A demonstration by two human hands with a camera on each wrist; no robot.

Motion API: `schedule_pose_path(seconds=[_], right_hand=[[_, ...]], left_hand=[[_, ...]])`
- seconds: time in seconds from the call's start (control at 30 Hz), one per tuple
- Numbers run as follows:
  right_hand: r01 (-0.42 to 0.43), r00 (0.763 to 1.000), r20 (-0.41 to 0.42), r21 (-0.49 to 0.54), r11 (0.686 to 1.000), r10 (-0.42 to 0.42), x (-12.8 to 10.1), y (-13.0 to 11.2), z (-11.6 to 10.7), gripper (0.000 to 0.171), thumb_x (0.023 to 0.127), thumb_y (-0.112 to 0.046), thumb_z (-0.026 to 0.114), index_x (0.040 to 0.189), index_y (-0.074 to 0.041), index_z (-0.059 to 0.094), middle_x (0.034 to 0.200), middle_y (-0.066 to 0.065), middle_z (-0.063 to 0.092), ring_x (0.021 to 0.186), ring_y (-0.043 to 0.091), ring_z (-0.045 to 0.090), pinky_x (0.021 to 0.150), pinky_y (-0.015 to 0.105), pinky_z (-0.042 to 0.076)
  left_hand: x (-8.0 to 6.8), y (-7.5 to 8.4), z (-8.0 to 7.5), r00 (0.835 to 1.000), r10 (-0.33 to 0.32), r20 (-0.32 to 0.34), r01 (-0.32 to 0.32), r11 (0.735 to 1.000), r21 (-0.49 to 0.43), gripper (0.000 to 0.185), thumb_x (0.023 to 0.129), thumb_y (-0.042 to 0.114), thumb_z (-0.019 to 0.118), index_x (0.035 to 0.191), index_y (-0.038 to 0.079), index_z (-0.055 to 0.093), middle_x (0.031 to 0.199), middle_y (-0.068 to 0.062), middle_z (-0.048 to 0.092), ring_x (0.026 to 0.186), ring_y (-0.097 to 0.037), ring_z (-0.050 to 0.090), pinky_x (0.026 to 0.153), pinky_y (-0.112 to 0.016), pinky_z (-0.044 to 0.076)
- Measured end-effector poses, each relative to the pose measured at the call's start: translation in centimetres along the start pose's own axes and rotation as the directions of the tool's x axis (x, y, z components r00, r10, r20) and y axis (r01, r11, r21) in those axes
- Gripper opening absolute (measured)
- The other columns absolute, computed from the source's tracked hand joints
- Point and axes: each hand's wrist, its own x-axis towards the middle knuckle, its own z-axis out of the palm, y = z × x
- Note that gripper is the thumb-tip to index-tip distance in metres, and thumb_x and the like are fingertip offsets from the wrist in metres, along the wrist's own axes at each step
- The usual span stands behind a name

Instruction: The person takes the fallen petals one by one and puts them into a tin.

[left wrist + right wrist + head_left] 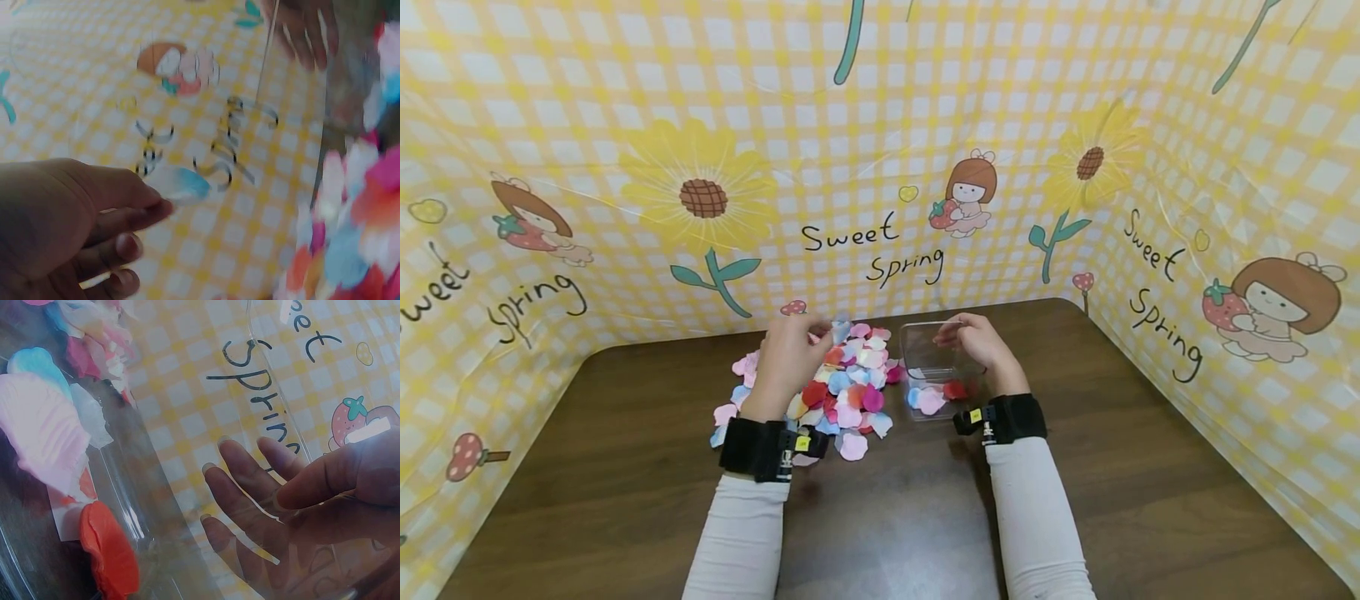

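Observation:
My left hand [793,354] is raised over the petal pile and pinches a blue-and-white artificial petal [181,184] between thumb and forefinger. The other left fingers curl loosely below it. A spread heap of artificial petals [850,392] in pink, red, blue and cream lies on the table under that hand. To its right stands a clear plastic box [917,362] with several petals on its bottom, among them a pink one [47,425] and a red one [109,550]. Close by the box's far right side, my right hand [977,342] has loosely bent fingers with nothing between them.
The dark wooden table [880,525] carries everything. A yellow checked cloth [850,150] with printed flowers and girls rises along the table's back and both sides. Black straps with small cameras [1015,418] sit on both wrists.

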Motion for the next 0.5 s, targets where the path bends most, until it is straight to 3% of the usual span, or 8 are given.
schedule_pose_path(seconds=[0.13, 0.2, 0.33, 0.43, 0.5], right_hand=[[-0.002, 1.000, -0.005, -0.002, 1.000, 0.002, 0.0, -0.1, 0.0, 0.040, 0.095, 0.002, 0.029, 0.121, 0.010, 0.059, 0.122, 0.029, 0.068, 0.116, 0.042, 0.065, 0.091, 0.043, 0.048], [-0.003, 1.000, -0.005, 0.000, 1.000, 0.003, 0.0, 0.0, 0.0, 0.040, 0.095, 0.003, 0.029, 0.121, 0.011, 0.059, 0.122, 0.029, 0.067, 0.116, 0.043, 0.065, 0.092, 0.044, 0.048], [-0.012, 1.000, -0.007, 0.008, 1.000, 0.012, 0.2, 0.1, 0.0, 0.041, 0.094, 0.003, 0.030, 0.121, 0.011, 0.059, 0.121, 0.029, 0.068, 0.116, 0.042, 0.065, 0.089, 0.042, 0.048], [-0.017, 1.000, -0.011, 0.008, 1.000, 0.017, 0.2, 0.1, 0.0, 0.041, 0.094, 0.003, 0.029, 0.122, 0.010, 0.059, 0.122, 0.028, 0.068, 0.117, 0.042, 0.065, 0.090, 0.042, 0.048], [-0.019, 1.000, -0.009, 0.014, 1.000, 0.019, 0.2, 0.1, 0.1, 0.041, 0.095, 0.003, 0.029, 0.122, 0.010, 0.059, 0.122, 0.028, 0.068, 0.118, 0.042, 0.065, 0.093, 0.045, 0.048]], left_hand=[[0.2, 2.1, 1.4, 0.989, 0.140, -0.040, -0.143, 0.983, -0.111, 0.011, 0.094, 0.009, 0.072, 0.102, 0.005, 0.079, 0.092, -0.008, 0.077, 0.074, -0.019, 0.067, 0.065, -0.034, 0.053], [0.1, 3.2, 2.4, 0.979, 0.200, -0.028, -0.201, 0.968, -0.148, 0.010, 0.094, 0.007, 0.072, 0.101, 0.005, 0.079, 0.094, -0.008, 0.077, 0.077, -0.018, 0.068, 0.069, -0.033, 0.054], [-0.4, 4.9, 4.3, 0.968, 0.238, 0.079, -0.222, 0.959, -0.175, 0.011, 0.095, 0.010, 0.073, 0.104, 0.007, 0.079, 0.095, -0.003, 0.077, 0.079, -0.017, 0.065, 0.071, -0.030, 0.054], [-0.7, 5.5, 5.1, 0.962, 0.219, 0.161, -0.194, 0.968, -0.158, 0.013, 0.095, 0.014, 0.074, 0.107, 0.011, 0.079, 0.095, 0.000, 0.076, 0.079, -0.017, 0.063, 0.069, -0.028, 0.053], [-0.8, 5.5, 5.2, 0.962, 0.204, 0.180, -0.180, 0.973, -0.141, 0.014, 0.094, 0.015, 0.075, 0.107, 0.012, 0.079, 0.096, 0.000, 0.075, 0.082, -0.018, 0.063, 0.071, -0.030, 0.053]])
